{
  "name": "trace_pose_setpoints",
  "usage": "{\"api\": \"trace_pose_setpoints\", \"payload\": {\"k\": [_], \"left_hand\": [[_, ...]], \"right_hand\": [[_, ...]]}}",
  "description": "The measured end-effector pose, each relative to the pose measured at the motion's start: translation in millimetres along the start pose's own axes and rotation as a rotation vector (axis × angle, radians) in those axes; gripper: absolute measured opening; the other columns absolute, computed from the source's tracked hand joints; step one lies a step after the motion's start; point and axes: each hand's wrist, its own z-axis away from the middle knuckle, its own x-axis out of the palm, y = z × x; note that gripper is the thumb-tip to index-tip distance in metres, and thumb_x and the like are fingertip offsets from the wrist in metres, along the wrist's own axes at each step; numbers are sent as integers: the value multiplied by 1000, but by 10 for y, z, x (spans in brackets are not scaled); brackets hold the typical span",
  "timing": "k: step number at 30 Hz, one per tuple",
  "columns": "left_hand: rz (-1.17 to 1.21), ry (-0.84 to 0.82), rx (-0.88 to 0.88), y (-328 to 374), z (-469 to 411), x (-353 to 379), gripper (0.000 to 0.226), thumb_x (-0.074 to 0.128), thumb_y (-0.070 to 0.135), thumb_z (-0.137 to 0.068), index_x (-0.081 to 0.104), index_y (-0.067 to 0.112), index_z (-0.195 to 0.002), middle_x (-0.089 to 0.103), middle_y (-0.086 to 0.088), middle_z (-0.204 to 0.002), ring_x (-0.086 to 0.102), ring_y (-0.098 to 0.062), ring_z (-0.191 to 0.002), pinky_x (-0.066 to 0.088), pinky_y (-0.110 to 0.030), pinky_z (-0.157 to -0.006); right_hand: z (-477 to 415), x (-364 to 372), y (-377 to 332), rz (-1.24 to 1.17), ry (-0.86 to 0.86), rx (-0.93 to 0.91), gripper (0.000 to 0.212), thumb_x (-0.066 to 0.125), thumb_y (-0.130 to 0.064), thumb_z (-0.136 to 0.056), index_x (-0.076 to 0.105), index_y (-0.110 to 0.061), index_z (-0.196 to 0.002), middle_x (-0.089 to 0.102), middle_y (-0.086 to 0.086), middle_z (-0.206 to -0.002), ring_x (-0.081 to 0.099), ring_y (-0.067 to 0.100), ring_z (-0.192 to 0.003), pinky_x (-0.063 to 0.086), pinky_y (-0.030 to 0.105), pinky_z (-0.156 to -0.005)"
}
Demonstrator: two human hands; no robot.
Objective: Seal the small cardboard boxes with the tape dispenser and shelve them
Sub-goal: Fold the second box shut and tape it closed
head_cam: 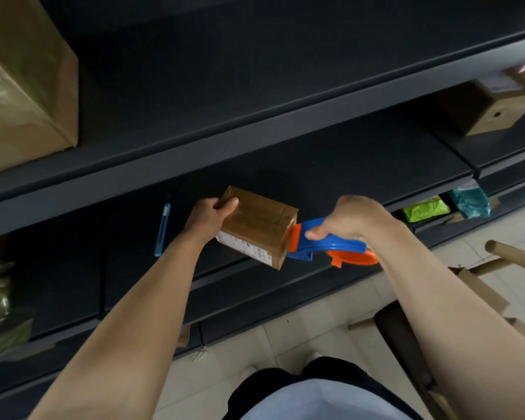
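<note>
Cardboard box, one, is gripped by left hand; right hand fingers curl round one tape dispenser touching it.

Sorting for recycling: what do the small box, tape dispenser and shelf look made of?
The small box: brown cardboard, creased edges, shiny tape film on top. The tape dispenser: smooth glossy plastic, blue and orange. The shelf: dark matt sheet, probably painted metal, judging by its thin folded front edge.

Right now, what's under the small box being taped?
The dark shelf lies below the small box, which the left hand grips. Its underside is hidden, so whether it rests on the shelf or anything lies beneath cannot be seen.
</note>
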Motion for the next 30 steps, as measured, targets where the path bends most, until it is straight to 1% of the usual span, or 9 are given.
{"api": "trace_pose_setpoints", "payload": {"k": [3, 6, 9, 12, 15, 18, 23, 27, 30], "left_hand": [[5, 16, -21, 4, 7, 25, 41, 51, 49, -92, 65, 10, -95, 67, -8, -92, 64, -22, -87, 49, -34, -76], [17, 43, -42, -21, 10, 57, 43, 50, 51, -92, 64, 12, -99, 67, -7, -95, 63, -21, -89, 49, -32, -76], [-25, 60, -66, -2, 19, 71, 55, 48, 56, -90, 58, 8, -117, 64, -10, -111, 61, -24, -99, 48, -32, -77], [-103, 125, -64, 45, 50, 76, 61, 47, 55, -91, 46, 9, -130, 58, -11, -119, 59, -26, -105, 43, -32, -73], [-150, 151, -34, 64, 79, 105, 54, 45, 54, -93, 49, 11, -124, 60, -9, -112, 59, -23, -98, 42, -31, -71], [-155, 163, -29, 76, 98, 109, 50, 44, 53, -94, 51, 10, -119, 60, -6, -106, 59, -24, -98, 42, -32, -73], [-262, 142, -30, 101, 120, 150, 55, 35, 57, -95, 50, 8, -115, 60, -10, -107, 60, -28, -100, 45, -35, -76], [-216, 87, -121, 92, 126, 161, 95, 48, 81, -71, 43, 8, -132, 56, -12, -127, 56, -29, -113, 49, -45, -92], [-164, 108, -124, 82, 123, 157, 95, 55, 77, -70, 43, 11, -136, 53, -12, -133, 53, -28, -119, 47, -43, -96]], "right_hand": [[64, 193, 8, 219, 190, 38, 35, 70, -37, -80, 62, -12, -104, 60, 7, -95, 61, 29, -100, 43, 31, -72], [7, 369, 124, 33, 335, 119, 42, 57, -47, -90, 60, -7, -106, 64, 11, -103, 60, 32, -98, 43, 36, -83], [-237, 416, 121, -99, 434, 147, 36, 45, -42, -98, 59, -9, -96, 57, 1, -75, 53, 21, -74, 40, 38, -91], [-506, 446, 20, -190, 378, 95, 25, 48, -31, -99, 60, -11, -106, 52, -1, -68, 58, 21, -81, 36, 38, -101], [-642, 516, -7, -124, 405, 80, 45, 40, -40, -100, 49, -5, -128, 60, 12, -118, 49, 31, -124, 18, 43, -114], [-483, 604, -167, -378, 530, 31, 67, 37, -51, -98, 31, -3, -144, 35, 15, -150, 29, 32, -140, 14, 47, -117], [-259, 867, -672, -1161, 71, 217, 98, 68, -60, -76, 23, -6, -144, 42, 14, -142, 47, 33, -127, 41, 43, -104], [-347, 1003, -743, -1270, 62, 184, 72, 71, -49, -80, 43, -8, -132, 60, 9, -122, 61, 27, -107, 51, 38, -92], [-372, 1031, -710, -1255, 60, 146, 66, 65, -52, -84, 46, -8, -130, 61, 9, -120, 63, 27, -105, 52, 43, -94]]}}
